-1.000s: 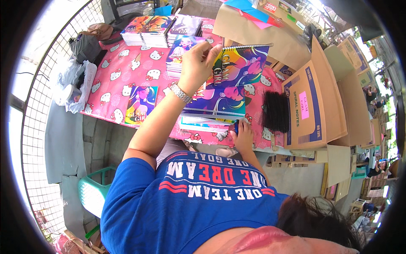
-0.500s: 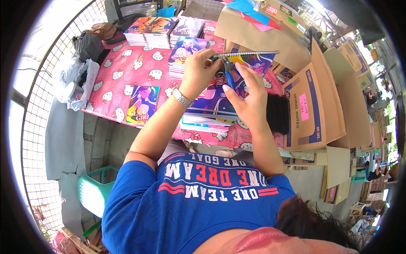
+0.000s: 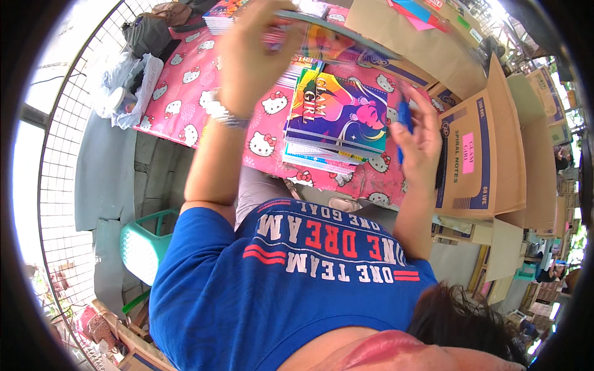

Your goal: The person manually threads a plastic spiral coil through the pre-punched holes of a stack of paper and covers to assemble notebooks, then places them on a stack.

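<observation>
My left hand (image 3: 263, 49), blurred by motion, grips a spiral notebook (image 3: 346, 38) by its edge. The notebook is raised and tilted above the far part of the table. In my right hand (image 3: 424, 139) is a pair of pliers with blue handles (image 3: 404, 127); motion smears their tips. Between my hands lies a stack of notebooks (image 3: 339, 117), the top one with a colourful drawn figure on its cover. Behind it, a second notebook stack (image 3: 300, 71) is partly hidden by the raised notebook and my left hand.
A pink patterned cloth (image 3: 263, 145) covers the table. Open cardboard boxes (image 3: 479, 154) stand at the right. More notebooks (image 3: 218, 23) are piled at the far left, partly behind my hand. A plastic bag (image 3: 127, 93) sits at the left edge, and a green stool (image 3: 145, 244) stands below.
My left hand has lifted the notebook up and away from the stack, toward the far left. My right hand has moved off the notebook's spiral, to the right, keeping the pliers.
</observation>
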The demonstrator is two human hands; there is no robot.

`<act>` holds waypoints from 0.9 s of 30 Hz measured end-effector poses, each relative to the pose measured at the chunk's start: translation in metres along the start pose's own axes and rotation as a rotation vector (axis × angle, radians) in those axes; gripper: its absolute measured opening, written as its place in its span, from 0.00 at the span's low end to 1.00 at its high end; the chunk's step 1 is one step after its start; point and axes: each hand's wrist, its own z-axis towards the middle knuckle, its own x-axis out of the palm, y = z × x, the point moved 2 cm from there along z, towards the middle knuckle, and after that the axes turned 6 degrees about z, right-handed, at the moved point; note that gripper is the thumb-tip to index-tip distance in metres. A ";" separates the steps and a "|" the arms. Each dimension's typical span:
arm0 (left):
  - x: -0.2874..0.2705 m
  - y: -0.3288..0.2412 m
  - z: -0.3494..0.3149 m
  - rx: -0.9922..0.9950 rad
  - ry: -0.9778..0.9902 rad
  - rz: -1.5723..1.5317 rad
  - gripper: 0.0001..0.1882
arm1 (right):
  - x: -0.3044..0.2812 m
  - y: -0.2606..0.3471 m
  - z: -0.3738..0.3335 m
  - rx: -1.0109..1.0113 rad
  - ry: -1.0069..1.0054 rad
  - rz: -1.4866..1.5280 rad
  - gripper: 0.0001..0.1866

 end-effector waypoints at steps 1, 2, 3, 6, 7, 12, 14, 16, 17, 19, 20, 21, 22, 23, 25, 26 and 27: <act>-0.022 0.000 0.009 -0.045 0.045 0.042 0.15 | -0.017 -0.010 -0.003 0.011 -0.087 -0.039 0.29; -0.035 0.010 0.016 0.070 0.088 0.177 0.14 | -0.040 -0.031 -0.009 0.102 -0.126 -0.121 0.28; -0.045 0.019 0.021 0.186 0.129 0.315 0.13 | -0.066 -0.059 -0.019 0.195 -0.161 -0.200 0.27; -0.028 0.081 0.002 0.148 0.398 0.666 0.08 | -0.095 -0.128 -0.061 0.506 -0.118 -0.556 0.25; -0.015 0.113 -0.013 -0.011 0.567 0.661 0.08 | -0.106 -0.167 -0.083 0.474 -0.036 -0.644 0.26; 0.038 0.190 -0.088 -0.185 0.935 0.596 0.23 | -0.081 -0.210 -0.114 0.343 0.152 -0.925 0.27; 0.062 0.182 -0.075 -0.143 0.795 0.379 0.21 | -0.104 -0.213 -0.091 0.435 0.045 -0.867 0.25; 0.103 0.135 -0.039 -0.067 0.683 0.074 0.16 | -0.158 -0.234 -0.071 0.348 -0.171 -1.080 0.20; 0.121 0.107 -0.028 -0.035 0.666 -0.077 0.13 | -0.165 -0.236 -0.062 0.294 -0.275 -1.195 0.17; 0.158 0.074 -0.038 -0.066 0.915 -0.247 0.10 | -0.167 -0.234 -0.049 0.273 -0.318 -1.409 0.15; 0.174 0.057 -0.041 0.036 1.051 -0.118 0.10 | -0.167 -0.238 -0.047 0.325 -0.265 -1.512 0.16; 0.185 0.048 -0.047 0.139 1.181 0.016 0.10 | -0.168 -0.245 -0.046 0.382 -0.207 -1.614 0.17; 0.193 0.050 -0.051 0.166 1.184 0.051 0.10 | -0.168 -0.251 -0.044 0.366 -0.153 -1.637 0.15; 0.203 0.057 -0.058 0.190 1.187 0.087 0.10 | -0.170 -0.257 -0.042 0.347 -0.128 -1.680 0.14; 0.212 0.058 -0.062 0.161 1.200 0.042 0.11 | -0.177 -0.267 -0.043 0.333 -0.077 -1.769 0.12; 0.208 0.062 -0.060 0.098 1.198 -0.021 0.11 | -0.177 -0.266 -0.038 0.319 -0.103 -1.736 0.10; 0.205 0.064 -0.059 0.034 1.195 -0.083 0.11 | -0.180 -0.263 -0.037 0.393 -0.165 -1.625 0.10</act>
